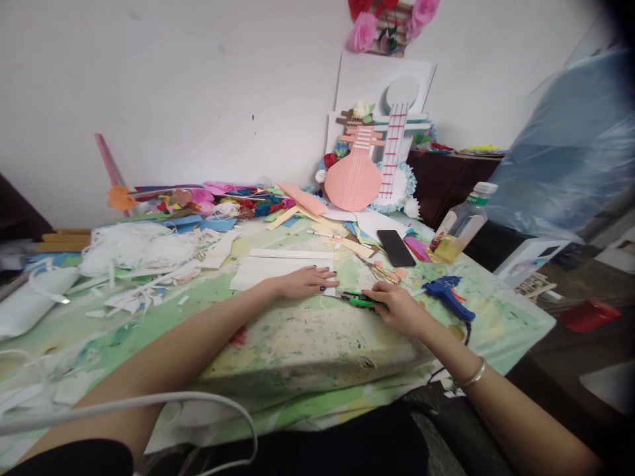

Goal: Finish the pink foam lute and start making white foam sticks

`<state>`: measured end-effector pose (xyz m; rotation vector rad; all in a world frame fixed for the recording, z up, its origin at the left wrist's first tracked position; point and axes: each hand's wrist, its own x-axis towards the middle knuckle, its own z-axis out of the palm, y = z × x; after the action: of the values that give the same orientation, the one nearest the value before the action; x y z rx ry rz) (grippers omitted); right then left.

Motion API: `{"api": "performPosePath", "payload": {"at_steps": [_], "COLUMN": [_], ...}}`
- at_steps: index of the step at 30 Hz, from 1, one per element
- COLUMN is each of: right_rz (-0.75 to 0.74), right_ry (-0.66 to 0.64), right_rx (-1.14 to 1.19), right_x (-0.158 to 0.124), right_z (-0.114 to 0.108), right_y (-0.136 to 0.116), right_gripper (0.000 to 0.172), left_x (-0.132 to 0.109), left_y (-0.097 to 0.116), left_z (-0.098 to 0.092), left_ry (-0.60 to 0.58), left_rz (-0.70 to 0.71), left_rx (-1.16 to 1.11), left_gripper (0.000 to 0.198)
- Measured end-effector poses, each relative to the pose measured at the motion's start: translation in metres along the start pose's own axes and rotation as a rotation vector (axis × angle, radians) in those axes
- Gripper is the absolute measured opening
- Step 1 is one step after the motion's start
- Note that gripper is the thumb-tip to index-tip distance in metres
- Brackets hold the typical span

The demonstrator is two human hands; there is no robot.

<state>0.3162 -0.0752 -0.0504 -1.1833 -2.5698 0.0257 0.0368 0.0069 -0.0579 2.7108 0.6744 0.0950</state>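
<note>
White paper lies flat near the middle of the table, a narrow strip along its far edge. The left hand rests palm down on its right part, fingers slightly spread and pointing right. Just beside the paper's near right corner is a green-and-black cutter, its handle pinched between the thumb and curled fingers of the right hand. Whether its blade is out is too small to tell; if it is, a slip leftward could nick the left fingertips, which lie close by. Light pressure from that flat hand might let the sheet skid on the stained green tablecloth.

Beyond the cutter lie gold-handled scissors and a black phone. Right of the right hand is a blue glue gun; its cord passes near the forearm, so a snag could drag it. Behind the phone, a bottle of yellow liquid could spill onto paper if knocked. White scraps heap at left.
</note>
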Motion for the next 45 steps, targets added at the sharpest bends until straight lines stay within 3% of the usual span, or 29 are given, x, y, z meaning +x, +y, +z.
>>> {"api": "performPosePath", "payload": {"at_steps": [10, 24, 29, 35, 39, 45], "right_rz": [0.009, 0.045, 0.101, 0.093, 0.051, -0.006], "right_ry": [-0.027, -0.005, 0.0, 0.026, 0.012, -0.035], "right_rx": [-0.023, -0.022, 0.009, 0.037, 0.071, 0.126], "right_x": [-0.003, -0.023, -0.028, -0.014, 0.003, 0.027], "right_z": [-0.004, -0.005, -0.008, -0.005, -0.001, 0.002], "right_y": [-0.008, -0.009, -0.004, 0.002, 0.006, 0.0], "right_gripper": [0.035, 0.031, 0.036, 0.04, 0.042, 0.041], "left_x": [0.002, 0.006, 0.004, 0.0, 0.001, 0.002], "left_y": [0.005, -0.001, 0.0, -0.004, -0.01, -0.011], "left_z": [0.003, 0.007, 0.0, -0.013, -0.019, -0.021], "left_ry": [-0.037, -0.03, -0.065, -0.025, -0.058, -0.066], "left_rz": [-0.056, -0.063, -0.068, -0.065, 0.001, -0.049], "left_rx": [0.103, 0.084, 0.007, -0.167, -0.25, -0.22], "left_gripper": [0.05, 0.05, 0.05, 0.051, 0.055, 0.061]}}
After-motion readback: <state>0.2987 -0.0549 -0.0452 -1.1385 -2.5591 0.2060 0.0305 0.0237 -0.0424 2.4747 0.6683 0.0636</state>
